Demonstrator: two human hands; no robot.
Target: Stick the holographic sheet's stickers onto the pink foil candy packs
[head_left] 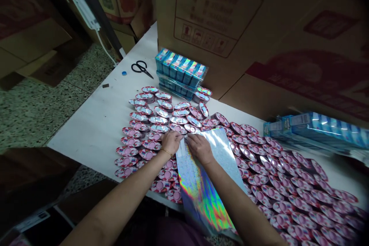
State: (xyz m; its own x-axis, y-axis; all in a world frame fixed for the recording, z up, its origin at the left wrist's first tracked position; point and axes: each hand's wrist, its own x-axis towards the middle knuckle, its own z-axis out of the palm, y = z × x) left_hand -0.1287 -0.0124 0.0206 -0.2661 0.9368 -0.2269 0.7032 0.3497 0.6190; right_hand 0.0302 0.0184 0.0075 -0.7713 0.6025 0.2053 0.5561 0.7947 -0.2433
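Observation:
A large shiny holographic sticker sheet (226, 150) lies slantwise over the small oval packs, its lower end hanging past the table's front edge. My right hand (200, 148) is closed at the sheet's upper left corner, fingers bent over its edge. Just left of that corner, my left hand (171, 142) has its fingertips pinched together close to the right ones; what they hold is too small to tell. Around both hands stand rows of oval red-and-pink packs (128, 141). Shiny silvery patches cover the tops of several packs at the back, such as one oval pack (159, 112).
Black scissors (141, 69) and a blue cap (124, 73) lie on the white table (86, 123) at the back left. Blue boxes in clear wrap (180, 71) stand behind the packs, with more wrapped blue boxes (317, 127) at right. Big cartons (210, 19) wall the back.

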